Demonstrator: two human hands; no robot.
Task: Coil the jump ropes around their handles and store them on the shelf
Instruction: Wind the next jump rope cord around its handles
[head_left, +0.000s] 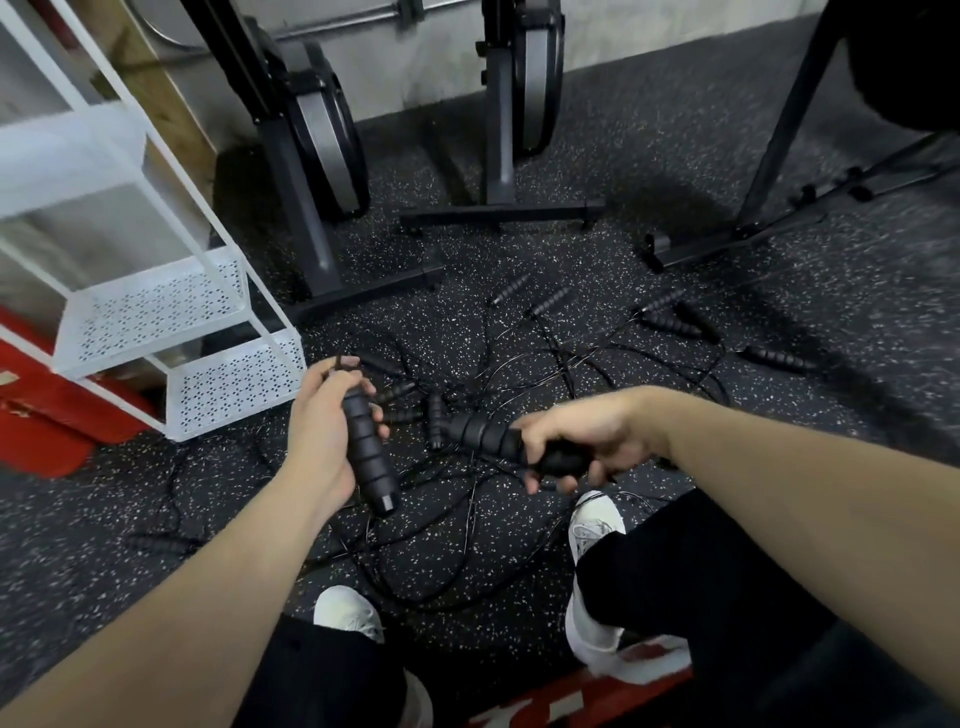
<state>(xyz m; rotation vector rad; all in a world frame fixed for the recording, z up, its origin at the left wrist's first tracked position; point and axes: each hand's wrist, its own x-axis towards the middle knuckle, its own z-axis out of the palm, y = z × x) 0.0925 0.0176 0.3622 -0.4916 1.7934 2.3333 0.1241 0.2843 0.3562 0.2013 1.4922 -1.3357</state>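
Above tangled floor ropes (467, 364), each hand, left hand (317, 431) and right hand (587, 441), grips a ribbed black handle (369, 457).

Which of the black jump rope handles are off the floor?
Two: the handle gripped nearly upright in the left hand, and the handle gripped in the right hand. All the others lie loose on the speckled floor.
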